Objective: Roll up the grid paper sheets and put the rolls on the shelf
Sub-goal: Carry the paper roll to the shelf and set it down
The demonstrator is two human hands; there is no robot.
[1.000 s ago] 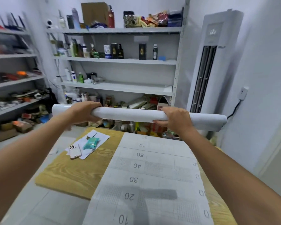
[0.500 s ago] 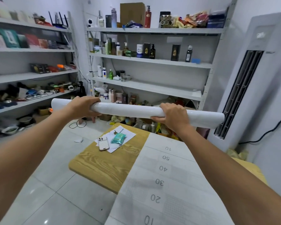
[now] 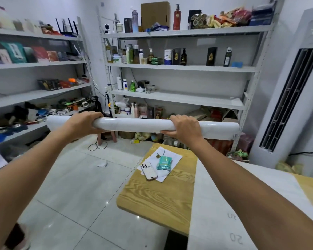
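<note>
Along the left wall runs a grey shelf unit, its boards crowded with boxes and loose items up to their front edges. Between it and the desk's left edge stretches the pale tiled floor, with a thin cable and a small white scrap lying on it.

The left hand curls over the top of the rolled grid paper, fingers wrapped round it near its left end. The roll hangs level in the air, above the floor and the far corner of the desk, in front of the lower boards of the back shelf. On that shelf's third board, bottles stand at the left end. The right hand grips the roll the same way, fingers over the top and thumb beneath, and a length of roll sticks out past it, ending in line with the shelf's right upright.

Below, the wooden desk shows a rounded near-left corner; a phone and a teal packet rest on white paper near its far edge. A flat grid sheet with printed numbers covers the desk's right part. A white tower air conditioner stands just right of the back shelf.
</note>
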